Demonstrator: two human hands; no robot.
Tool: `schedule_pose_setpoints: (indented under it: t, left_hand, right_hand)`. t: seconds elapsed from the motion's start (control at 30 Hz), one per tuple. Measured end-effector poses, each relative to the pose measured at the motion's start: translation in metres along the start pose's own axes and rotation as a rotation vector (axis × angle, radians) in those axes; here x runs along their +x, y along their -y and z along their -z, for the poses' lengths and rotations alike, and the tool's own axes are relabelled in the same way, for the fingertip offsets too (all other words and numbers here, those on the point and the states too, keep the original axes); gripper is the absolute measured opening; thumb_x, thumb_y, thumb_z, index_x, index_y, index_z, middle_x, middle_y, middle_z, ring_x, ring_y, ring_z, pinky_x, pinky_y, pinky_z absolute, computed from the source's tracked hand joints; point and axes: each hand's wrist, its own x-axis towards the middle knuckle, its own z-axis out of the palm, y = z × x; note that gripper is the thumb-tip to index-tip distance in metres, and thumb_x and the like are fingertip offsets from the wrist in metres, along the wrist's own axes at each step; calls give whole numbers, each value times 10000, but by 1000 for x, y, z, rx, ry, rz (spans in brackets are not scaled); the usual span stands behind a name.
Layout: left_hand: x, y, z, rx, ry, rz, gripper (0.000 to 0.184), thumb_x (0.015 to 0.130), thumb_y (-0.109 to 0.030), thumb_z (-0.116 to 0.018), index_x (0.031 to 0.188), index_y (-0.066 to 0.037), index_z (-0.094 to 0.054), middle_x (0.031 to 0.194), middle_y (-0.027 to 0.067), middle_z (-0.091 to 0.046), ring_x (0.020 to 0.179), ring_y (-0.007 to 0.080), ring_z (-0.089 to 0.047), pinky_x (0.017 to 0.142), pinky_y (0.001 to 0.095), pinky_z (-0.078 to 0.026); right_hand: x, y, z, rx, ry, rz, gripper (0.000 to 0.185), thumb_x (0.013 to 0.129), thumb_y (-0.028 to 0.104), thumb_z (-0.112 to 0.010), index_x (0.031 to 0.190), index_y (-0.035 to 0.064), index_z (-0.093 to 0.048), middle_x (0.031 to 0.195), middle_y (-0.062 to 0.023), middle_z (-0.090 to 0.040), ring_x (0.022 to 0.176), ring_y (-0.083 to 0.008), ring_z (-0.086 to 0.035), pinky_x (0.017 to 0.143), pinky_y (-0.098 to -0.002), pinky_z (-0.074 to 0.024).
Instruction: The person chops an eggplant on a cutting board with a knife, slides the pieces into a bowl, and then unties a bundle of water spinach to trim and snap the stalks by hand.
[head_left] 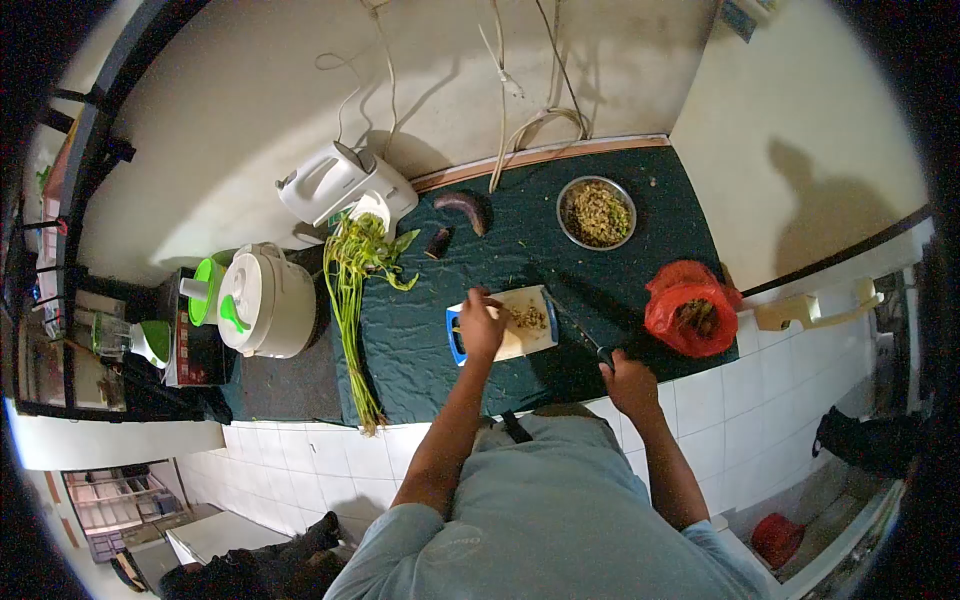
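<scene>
My right hand [632,387] is closed round the dark handle of a knife [574,322], whose blade slants up and left beside the cutting board. On the white cutting board [515,345] with blue ends, my left hand [482,325] rests with curled fingers; anything between them is hidden. Small chopped pieces [529,318] lie just right of those fingers. Behind the board sit a curved purple eggplant [467,207] and a short dark cut piece [438,242]. A metal bowl [632,226] holds more chopped food.
Long-stemmed greens [350,320] lie along the left of the dark green cloth [415,395]. Farther left stand a white rice cooker [262,305] and a white mixer [345,185]. An open red plastic bag [690,330] sits at the right. Cords [500,130] hang on the wall.
</scene>
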Motion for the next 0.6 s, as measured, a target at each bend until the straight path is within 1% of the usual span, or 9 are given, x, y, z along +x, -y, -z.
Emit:
schedule_pose_setpoints:
  t: [0.07, 0.17, 0.23, 0.27, 0.3, 0.37, 0.5, 0.57, 0.6]
  left_hand:
    - [6, 27, 2, 33, -57, 48, 379, 736, -116, -714, 1067, -71, -537, 893, 93, -688, 892, 351, -612, 777, 479, -488]
    - [14, 68, 1, 46, 111, 212, 292, 759, -139, -699, 1027, -79, -602, 895, 90, -700, 856, 332, -655, 733, 454, -525]
    - [10, 66, 16, 12, 188, 117, 236, 779, -150, -677, 1000, -74, -645, 940, 116, -702, 795, 318, -683, 701, 424, -542]
    - [7, 72, 23, 69, 125, -91, 236, 791, -135, -665, 1015, -63, -643, 962, 123, -704, 769, 295, -693, 699, 402, -546]
    - [1, 71, 31, 68, 123, -90, 236, 791, -135, -665, 1015, -63, -643, 962, 123, -704, 769, 295, -693, 699, 402, -546]
    - [-16, 63, 49, 21, 94, 227, 227, 799, -134, -656, 1013, -60, -635, 971, 147, -685, 791, 340, -675, 702, 419, -544]
    - [-57, 92, 46, 291, -67, 96, 220, 803, -128, -653, 1003, -42, -623, 967, 183, -655, 807, 388, -652, 719, 445, -538]
    - [-67, 95, 36, 228, -38, 320, 251, 787, -157, -663, 979, -5, -607, 959, 219, -623, 825, 427, -632, 739, 476, -528]
    - [-65, 92, 35, 229, -39, 321, 251, 787, -157, -663, 979, -5, -607, 959, 219, -623, 825, 427, -632, 739, 476, -528]
  right_hand:
    - [-3, 5, -1, 4, 11, 19, 357, 943, 373, -515, 1029, 27, -542, 763, -225, -650, 728, -407, -653, 643, -520, -514]
    - [-6, 15, -3, 9, 45, 50, 346, 935, 368, -527, 1019, 33, -542, 738, -226, -642, 700, -413, -647, 631, -524, -510]
    - [-9, 14, -10, 11, 68, 58, 328, 930, 362, -535, 995, 40, -540, 728, -225, -637, 686, -423, -640, 630, -530, -505]
    - [-10, 11, -16, 8, 47, 108, 325, 928, 361, -538, 988, 42, -535, 718, -221, -634, 681, -419, -641, 619, -526, -505]
    - [-11, 10, -19, 5, 26, 158, 322, 926, 361, -542, 981, 44, -530, 708, -218, -631, 676, -415, -641, 607, -521, -505]
    - [-10, 12, -16, -12, 97, 113, 317, 921, 358, -548, 974, 46, -528, 703, -215, -629, 676, -408, -643, 597, -515, -504]
    - [-11, 11, -19, 24, 76, 147, 313, 917, 358, -551, 954, 47, -530, 693, -205, -626, 668, -401, -641, 592, -514, -502]
    - [-10, 10, -22, 37, 79, 162, 313, 917, 358, -551, 954, 48, -528, 692, -203, -625, 667, -403, -639, 596, -518, -501]
    - [-9, 11, -21, 25, 78, 164, 312, 917, 358, -552, 953, 48, -525, 691, -200, -625, 667, -402, -639, 596, -518, -501]
